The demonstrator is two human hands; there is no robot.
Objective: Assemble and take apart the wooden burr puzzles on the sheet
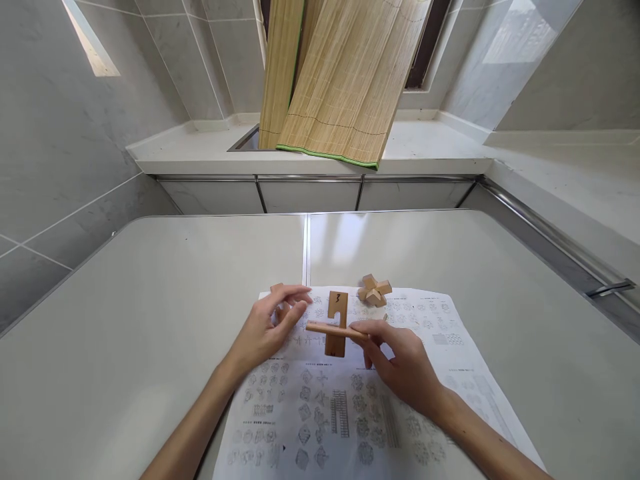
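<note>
Right hand (pixel 407 367): pinches crossed wooden pieces (pixel 336 305) by one end, seemingly leaving the rest uncovered. Left hand (pixel 263 333): loosely open beside them. Printed sheet (pixel 280 407): beneath both.

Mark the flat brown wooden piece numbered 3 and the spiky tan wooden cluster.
Flat brown wooden piece numbered 3 (pixel 339 304): head view, its numbered upper end.
Spiky tan wooden cluster (pixel 374 291): head view, its middle.

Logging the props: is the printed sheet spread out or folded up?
Spread out: the printed sheet lies open on the table, its rows of small figures showing.
</note>
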